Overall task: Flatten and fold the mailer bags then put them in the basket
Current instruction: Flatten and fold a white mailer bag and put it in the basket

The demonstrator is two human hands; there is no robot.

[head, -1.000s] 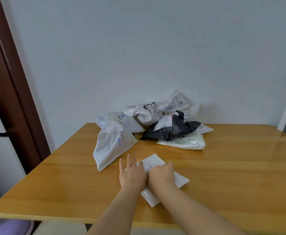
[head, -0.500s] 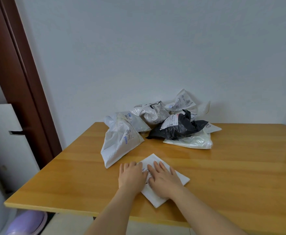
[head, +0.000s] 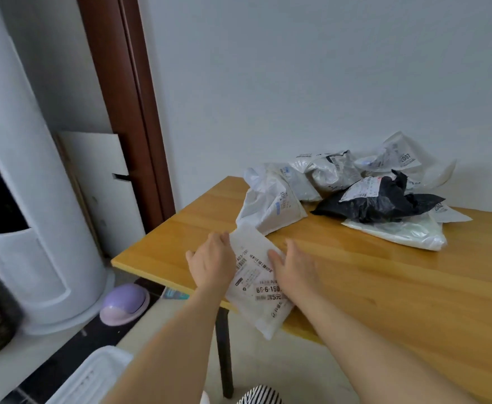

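The wooden desk (head: 384, 287) is seen with a pile of crumpled mailer bags (head: 355, 193) at its back. A folded white bag (head: 256, 281) is held over the desk's near edge, the left hand (head: 209, 265) pinching its left side and the right hand (head: 292, 268) laid flat on it. A white basket (head: 93, 377) is seen on the floor below.

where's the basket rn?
Head view, bottom left: the white basket sits on the floor below the table's near-left corner, under the left hand forearm, near the purple object; only part of it shows.
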